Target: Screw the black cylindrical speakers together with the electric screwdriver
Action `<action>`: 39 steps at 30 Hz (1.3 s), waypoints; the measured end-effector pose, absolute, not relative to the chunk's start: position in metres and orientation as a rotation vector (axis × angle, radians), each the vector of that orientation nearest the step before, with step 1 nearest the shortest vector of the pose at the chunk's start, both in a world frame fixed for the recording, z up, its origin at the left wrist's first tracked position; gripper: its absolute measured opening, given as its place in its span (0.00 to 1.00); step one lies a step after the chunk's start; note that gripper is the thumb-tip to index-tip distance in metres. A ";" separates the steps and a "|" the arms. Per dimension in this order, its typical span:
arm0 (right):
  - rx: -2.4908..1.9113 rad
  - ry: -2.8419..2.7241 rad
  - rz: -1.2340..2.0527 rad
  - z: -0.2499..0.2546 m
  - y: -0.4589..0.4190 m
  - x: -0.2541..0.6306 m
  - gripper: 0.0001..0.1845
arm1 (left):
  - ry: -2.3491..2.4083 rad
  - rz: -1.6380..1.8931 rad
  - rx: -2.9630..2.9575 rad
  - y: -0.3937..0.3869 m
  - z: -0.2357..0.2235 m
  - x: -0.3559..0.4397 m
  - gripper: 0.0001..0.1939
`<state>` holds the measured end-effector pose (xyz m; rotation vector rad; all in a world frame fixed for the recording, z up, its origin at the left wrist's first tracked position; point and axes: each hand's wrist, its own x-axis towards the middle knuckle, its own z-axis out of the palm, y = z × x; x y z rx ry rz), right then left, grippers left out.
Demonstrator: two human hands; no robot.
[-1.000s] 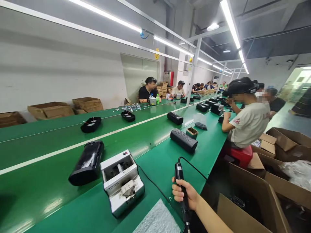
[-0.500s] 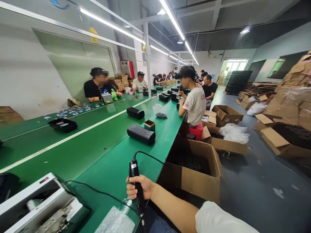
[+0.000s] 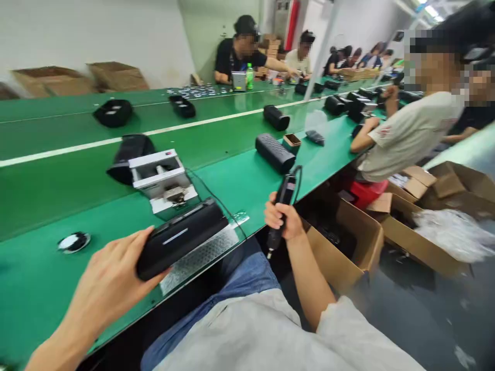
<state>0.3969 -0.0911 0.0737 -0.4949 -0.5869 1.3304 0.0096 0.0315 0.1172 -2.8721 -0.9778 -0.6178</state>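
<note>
My left hand [image 3: 110,281] grips one end of a long black speaker housing [image 3: 181,238], which is held over a clear textured mat [image 3: 201,255] at the near edge of the green bench [image 3: 46,206]. My right hand [image 3: 281,219] is closed round a black corded electric screwdriver [image 3: 282,206], tip pointing down, just off the bench edge above my lap. A white and grey screw feeder box [image 3: 160,178] stands behind the housing.
More black housings [image 3: 275,152] lie along the conveyor, with a small open box [image 3: 292,140] and a round black part [image 3: 73,241]. A seated person in a pale shirt [image 3: 406,134] works at right. Open cardboard boxes [image 3: 344,242] stand on the floor below the bench edge.
The view has swung back left and down. My left hand has come into view holding a black housing. My right hand has kept the screwdriver, now held out past the bench edge.
</note>
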 end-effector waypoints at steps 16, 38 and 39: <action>-0.389 -1.144 0.509 0.240 -0.001 0.341 0.12 | -1.600 -1.065 -3.195 -0.012 0.039 -0.029 0.66; -0.679 -1.289 0.385 0.215 0.148 0.219 0.21 | -1.670 -1.358 -3.294 -0.001 0.013 -0.016 0.67; -0.689 -1.300 0.406 0.216 0.145 0.219 0.20 | -1.670 -1.364 -3.291 -0.002 0.013 -0.016 0.67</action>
